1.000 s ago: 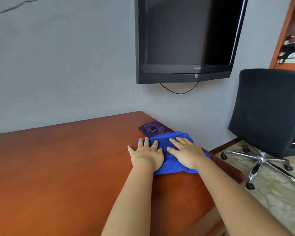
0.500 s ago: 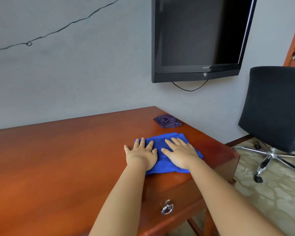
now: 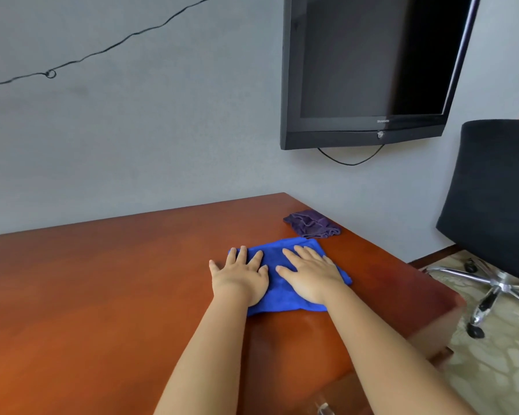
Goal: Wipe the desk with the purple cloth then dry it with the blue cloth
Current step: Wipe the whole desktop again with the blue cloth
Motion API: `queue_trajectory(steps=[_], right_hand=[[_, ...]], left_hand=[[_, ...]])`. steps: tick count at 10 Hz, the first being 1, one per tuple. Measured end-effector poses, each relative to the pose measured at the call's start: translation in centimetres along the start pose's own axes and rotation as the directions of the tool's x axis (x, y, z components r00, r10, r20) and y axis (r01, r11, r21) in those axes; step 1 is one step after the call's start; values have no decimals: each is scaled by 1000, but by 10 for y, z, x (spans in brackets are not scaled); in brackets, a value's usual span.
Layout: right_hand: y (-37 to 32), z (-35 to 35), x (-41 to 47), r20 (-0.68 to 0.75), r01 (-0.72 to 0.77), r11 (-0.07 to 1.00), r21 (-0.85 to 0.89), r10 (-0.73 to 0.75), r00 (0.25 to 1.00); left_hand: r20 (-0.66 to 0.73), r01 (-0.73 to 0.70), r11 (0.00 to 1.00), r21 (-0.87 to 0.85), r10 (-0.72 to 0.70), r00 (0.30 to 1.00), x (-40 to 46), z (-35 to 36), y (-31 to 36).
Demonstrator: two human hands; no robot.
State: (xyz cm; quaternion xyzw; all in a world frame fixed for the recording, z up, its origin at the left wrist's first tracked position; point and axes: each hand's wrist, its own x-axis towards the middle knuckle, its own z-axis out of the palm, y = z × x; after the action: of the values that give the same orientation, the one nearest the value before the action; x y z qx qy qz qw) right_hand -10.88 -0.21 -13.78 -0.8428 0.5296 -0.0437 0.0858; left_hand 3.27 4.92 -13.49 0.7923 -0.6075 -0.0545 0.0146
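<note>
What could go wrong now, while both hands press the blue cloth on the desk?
1. The purple cloth lies bunched near the desk's right edge, just behind the blue cloth; a push forward may knock it off.
2. The left hand sits partly off the blue cloth, so bare skin may smear the wood.
3. Only this right end is covered now; the wide left part may be left undried.

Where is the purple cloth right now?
In the head view, the purple cloth lies crumpled near the desk's far right corner, just beyond the blue cloth, untouched.
</note>
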Motion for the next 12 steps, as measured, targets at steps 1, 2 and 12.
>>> queue_trajectory(steps=[1, 2, 12], right_hand=[[0, 2, 31, -11, 5, 1000, 1, -5, 1000], [1, 3, 48, -20, 3, 1000, -2, -3, 1000], [-46, 5, 37, 19, 93, 995, 31, -94, 995]], left_hand=[[-15, 15, 1000, 0, -15, 1000, 29, 0, -6], [-20, 10, 1000, -11, -10, 1000, 48, -2, -9], [-20, 93, 996, -11, -93, 995, 9, -6, -48]])
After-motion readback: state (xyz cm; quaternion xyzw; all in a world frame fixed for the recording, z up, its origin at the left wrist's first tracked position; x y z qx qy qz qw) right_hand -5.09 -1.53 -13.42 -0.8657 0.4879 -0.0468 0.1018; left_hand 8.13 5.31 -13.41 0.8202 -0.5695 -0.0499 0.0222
